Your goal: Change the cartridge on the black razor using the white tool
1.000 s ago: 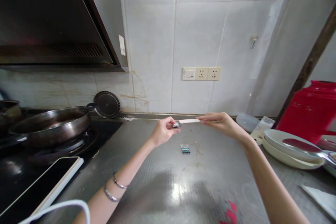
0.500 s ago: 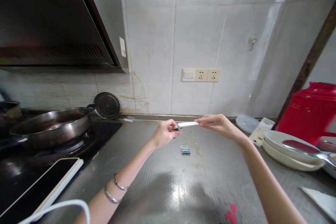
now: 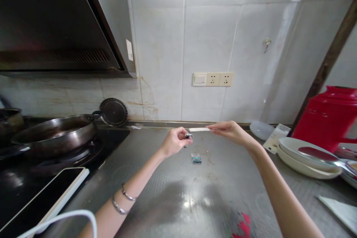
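Observation:
My left hand (image 3: 176,142) is closed in a pinch around a small black-and-silver piece (image 3: 189,135), too small to make out its kind. Opposite it, my right hand (image 3: 230,132) grips the right end of a slim white bar (image 3: 199,129) between thumb and fingers. The bar lies nearly level, its free end just above the small piece; whether they touch I cannot tell. Below both hands, two small teal-and-dark cylinders that look like batteries (image 3: 196,160) rest on the metal counter (image 3: 167,193).
At left, a steel pan (image 3: 58,134) sits on the black stove, with a phone (image 3: 44,200) and white cable (image 3: 69,214) nearer me. Plates (image 3: 306,165), a clear lid (image 3: 262,130) and a red thermos (image 3: 326,119) stand at right. Wall sockets (image 3: 219,79) are behind.
The white bar has risen slightly and turned more level, away from the small piece in my left hand. More of that piece's silver side shows. The batteries have stayed in place.

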A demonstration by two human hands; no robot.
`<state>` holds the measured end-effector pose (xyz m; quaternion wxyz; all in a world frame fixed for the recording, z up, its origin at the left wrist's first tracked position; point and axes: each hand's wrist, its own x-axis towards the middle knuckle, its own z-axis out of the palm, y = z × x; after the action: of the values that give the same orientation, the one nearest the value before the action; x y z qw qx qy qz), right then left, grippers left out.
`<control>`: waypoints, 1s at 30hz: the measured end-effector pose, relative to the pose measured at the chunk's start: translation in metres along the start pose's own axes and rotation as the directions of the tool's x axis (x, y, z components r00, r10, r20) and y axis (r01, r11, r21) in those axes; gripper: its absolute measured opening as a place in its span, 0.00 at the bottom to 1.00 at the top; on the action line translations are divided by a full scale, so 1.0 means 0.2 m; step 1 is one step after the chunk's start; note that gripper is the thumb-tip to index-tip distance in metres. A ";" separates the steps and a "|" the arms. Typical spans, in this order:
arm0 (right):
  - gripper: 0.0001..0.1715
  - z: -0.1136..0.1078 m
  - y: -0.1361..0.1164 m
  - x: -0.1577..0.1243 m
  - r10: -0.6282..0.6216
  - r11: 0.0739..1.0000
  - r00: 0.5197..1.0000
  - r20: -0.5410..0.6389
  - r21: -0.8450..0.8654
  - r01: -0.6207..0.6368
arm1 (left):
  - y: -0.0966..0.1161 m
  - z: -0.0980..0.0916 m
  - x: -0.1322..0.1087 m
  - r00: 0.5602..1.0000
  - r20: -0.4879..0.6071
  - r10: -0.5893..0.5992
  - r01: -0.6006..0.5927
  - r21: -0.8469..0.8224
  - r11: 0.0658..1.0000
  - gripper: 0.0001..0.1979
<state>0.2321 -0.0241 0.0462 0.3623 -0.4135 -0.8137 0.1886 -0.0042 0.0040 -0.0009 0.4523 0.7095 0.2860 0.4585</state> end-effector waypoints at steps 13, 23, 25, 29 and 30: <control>0.27 -0.01 -0.03 -0.01 0.038 0.992 0.997 -0.065 0.120 -0.030 | -0.07 0.01 0.02 1.000 -0.005 -0.013 0.013 -0.006 1.000 0.11; 0.35 0.23 -0.13 -0.01 0.247 0.666 0.967 -0.054 0.735 -0.130 | -0.10 0.03 0.02 0.967 -0.219 -0.130 0.106 -0.118 0.987 0.10; 0.33 0.29 -0.14 -0.04 0.307 0.632 0.951 -0.036 0.755 -0.175 | -0.11 0.03 0.02 0.966 -0.227 -0.121 0.085 -0.162 0.983 0.15; 0.32 0.40 -0.14 -0.11 0.434 0.584 0.899 -0.057 0.778 -0.233 | -0.14 0.05 0.02 0.972 -0.207 -0.113 0.054 -0.269 0.962 0.21; 0.32 0.43 -0.15 -0.13 0.455 0.574 0.888 -0.065 0.784 -0.237 | -0.14 0.06 0.02 0.973 -0.199 -0.118 0.059 -0.279 0.958 0.21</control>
<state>0.1628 -0.0626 -0.0042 0.5598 -0.3966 -0.5063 0.5224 0.0076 0.0147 -0.0270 0.5320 0.5739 0.2991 0.5460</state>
